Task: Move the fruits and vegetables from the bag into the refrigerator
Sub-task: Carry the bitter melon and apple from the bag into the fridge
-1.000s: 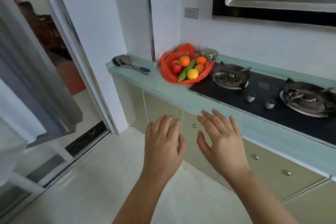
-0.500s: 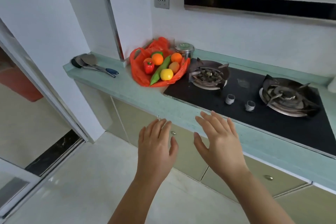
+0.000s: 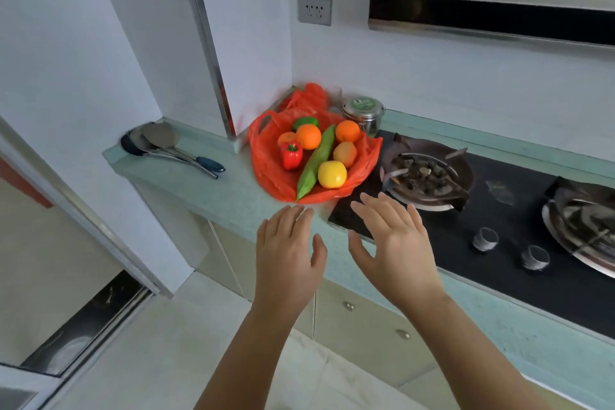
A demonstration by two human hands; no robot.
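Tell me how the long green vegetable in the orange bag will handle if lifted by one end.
The long green vegetable looks straight and firm, so it should probably stay stiff. Its skin looks smooth, so a one-end grip may slip; mid-length seems safer. The round yellow fruit right beside it may roll once it leaves.

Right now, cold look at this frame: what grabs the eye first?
The open orange-red bag on the teal counter, in the corner beside the gas hob, full of bright produce: oranges, a yellow fruit, a red pepper, a long green vegetable. Then the left hand and right hand, open and empty, side by side just short of the bag.
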